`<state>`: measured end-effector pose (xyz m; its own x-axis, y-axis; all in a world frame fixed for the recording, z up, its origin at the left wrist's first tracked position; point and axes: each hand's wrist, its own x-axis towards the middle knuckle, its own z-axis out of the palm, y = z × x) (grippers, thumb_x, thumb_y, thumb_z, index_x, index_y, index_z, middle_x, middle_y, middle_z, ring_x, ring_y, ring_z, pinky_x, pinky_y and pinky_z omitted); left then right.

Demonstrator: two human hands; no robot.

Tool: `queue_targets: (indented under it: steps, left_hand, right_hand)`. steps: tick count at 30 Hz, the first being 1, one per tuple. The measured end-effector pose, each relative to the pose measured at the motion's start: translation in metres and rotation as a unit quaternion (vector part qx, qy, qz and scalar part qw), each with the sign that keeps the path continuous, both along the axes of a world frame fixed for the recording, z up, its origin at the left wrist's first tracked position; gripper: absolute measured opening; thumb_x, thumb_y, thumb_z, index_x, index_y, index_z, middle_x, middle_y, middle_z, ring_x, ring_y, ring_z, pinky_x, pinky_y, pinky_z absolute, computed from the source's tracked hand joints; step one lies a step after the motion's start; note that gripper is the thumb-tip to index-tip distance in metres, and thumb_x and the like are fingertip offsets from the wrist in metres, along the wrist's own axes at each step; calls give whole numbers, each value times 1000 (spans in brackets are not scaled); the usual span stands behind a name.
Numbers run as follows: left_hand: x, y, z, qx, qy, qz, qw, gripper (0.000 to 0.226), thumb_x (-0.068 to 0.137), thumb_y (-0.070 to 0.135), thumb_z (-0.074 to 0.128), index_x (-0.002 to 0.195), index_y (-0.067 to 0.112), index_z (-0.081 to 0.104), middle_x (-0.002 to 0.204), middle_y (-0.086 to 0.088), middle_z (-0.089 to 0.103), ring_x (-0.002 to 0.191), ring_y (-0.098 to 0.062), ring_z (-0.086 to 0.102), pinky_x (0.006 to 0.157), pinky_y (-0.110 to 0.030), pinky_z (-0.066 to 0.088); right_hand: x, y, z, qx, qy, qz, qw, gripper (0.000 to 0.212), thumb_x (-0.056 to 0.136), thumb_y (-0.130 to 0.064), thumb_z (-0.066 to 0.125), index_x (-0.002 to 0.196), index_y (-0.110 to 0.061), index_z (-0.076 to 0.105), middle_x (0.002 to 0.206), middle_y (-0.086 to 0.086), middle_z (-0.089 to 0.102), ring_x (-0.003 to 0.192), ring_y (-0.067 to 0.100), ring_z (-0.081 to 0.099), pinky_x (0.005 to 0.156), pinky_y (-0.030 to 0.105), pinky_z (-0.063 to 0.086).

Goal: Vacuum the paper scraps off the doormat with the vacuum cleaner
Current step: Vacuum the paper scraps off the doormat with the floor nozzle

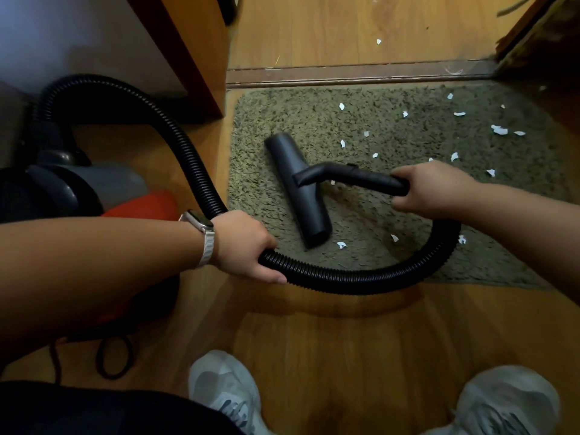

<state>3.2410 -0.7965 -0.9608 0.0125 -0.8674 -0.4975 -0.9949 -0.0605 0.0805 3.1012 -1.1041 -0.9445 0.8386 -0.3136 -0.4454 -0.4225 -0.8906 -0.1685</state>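
The right hand (pixel 434 189) is wrapped around the rigid handle, steering the nozzle (pixel 298 189), which lies flat on the doormat (pixel 408 255) just left of that hand. The left hand (pixel 246 246) is closed on the hose (pixel 361 277) (probably to take up slack). The nozzle's long axis runs from far-left to near-right, its neck pointing back toward the right hand. Paper scraps (pixel 499 130) lie mostly beyond the right hand.

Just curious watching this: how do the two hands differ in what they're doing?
The left hand grips the ribbed hose over the wood floor; the right hand grips the smooth tube behind the nozzle, over the doormat. The left wrist wears a watch; the right is bare. Both are closed.
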Motion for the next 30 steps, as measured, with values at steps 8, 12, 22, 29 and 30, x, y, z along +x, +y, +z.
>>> queue_targets:
  steps: [8, 12, 22, 29, 30]
  left_hand:
    - [7, 0, -4, 2, 4, 2, 1000, 86, 65, 96, 10, 81, 25, 56, 70, 6, 61, 63, -18, 60, 64, -37, 56]
    - [11, -3, 0, 13, 0, 11, 1000, 80, 67, 95, 14, 79, 26, 53, 69, 6, 61, 62, -18, 60, 63, -37, 56]
    - [10, -28, 1, 2, 3, 17, 1000, 77, 65, 95, 19, 77, 27, 51, 66, 7, 58, 61, -16, 59, 62, -35, 55]
    - [16, -67, 4, -28, -16, 40, 999, 75, 70, 94, 25, 77, 25, 54, 64, 7, 57, 58, -15, 59, 60, -33, 55]
    - [15, -71, 4, -29, -18, 44, 998, 75, 69, 94, 25, 76, 25, 54, 63, 7, 56, 58, -15, 59, 60, -33, 55]
  right_hand:
    - [14, -6, -5, -3, -19, -64, 998, 17, 80, -38, 69, 91, -27, 62, 75, -5, 59, 76, 24, 57, 58, 30, 38]
    - [17, -8, -6, -1, -21, -66, 998, 19, 80, -40, 69, 90, -26, 62, 76, -3, 61, 77, 24, 58, 57, 29, 38]
    - [15, -6, 9, -8, 21, 33, 999, 16, 82, -40, 66, 92, -29, 60, 72, -8, 58, 72, 21, 56, 57, 29, 38]
    - [17, -38, 37, -78, 42, 44, 995, 17, 87, -40, 62, 99, -29, 57, 74, -6, 53, 71, 24, 55, 55, 29, 38]
    - [15, -42, 39, -80, 44, 47, 995, 17, 87, -41, 61, 98, -30, 56, 73, -6, 53, 71, 24, 55, 55, 29, 38]
